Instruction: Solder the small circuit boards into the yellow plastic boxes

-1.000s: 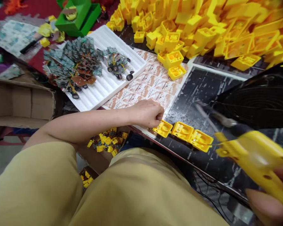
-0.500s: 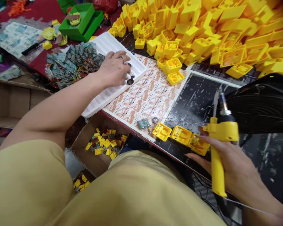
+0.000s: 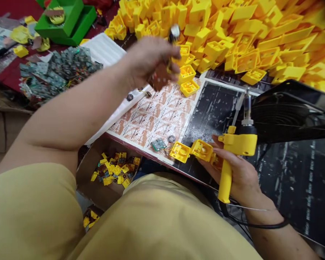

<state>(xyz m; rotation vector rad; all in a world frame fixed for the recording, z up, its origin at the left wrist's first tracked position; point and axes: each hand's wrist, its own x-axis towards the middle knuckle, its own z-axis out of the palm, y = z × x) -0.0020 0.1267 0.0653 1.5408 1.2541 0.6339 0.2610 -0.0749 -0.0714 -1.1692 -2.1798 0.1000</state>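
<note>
My left hand (image 3: 151,57), smeared by motion, is raised over the patterned sheet. Its fingers close around a brown circuit board (image 3: 159,76) and a small round speaker (image 3: 174,33). My right hand (image 3: 241,173) grips a yellow soldering gun (image 3: 239,144), its metal tip pointing away from me. Fingers of that hand also reach a yellow plastic case (image 3: 202,150) at the table edge; another case beside it is partly hidden by them. Just left lies an open yellow case (image 3: 180,151), with a green circuit board (image 3: 158,144) and a loose speaker (image 3: 171,139) nearby.
A large heap of yellow cases (image 3: 243,32) covers the back. At left are piled circuit boards (image 3: 62,68), a white foam tray (image 3: 105,47) and green boxes (image 3: 62,27). A black fan-like housing (image 3: 289,112) stands right. Below, a cardboard box (image 3: 89,180) holds parts.
My left hand has lifted from the foam tray and moved right, now carrying a circuit board and speaker. My right hand has closed in on the yellow cases, and the whole view has shifted.
</note>
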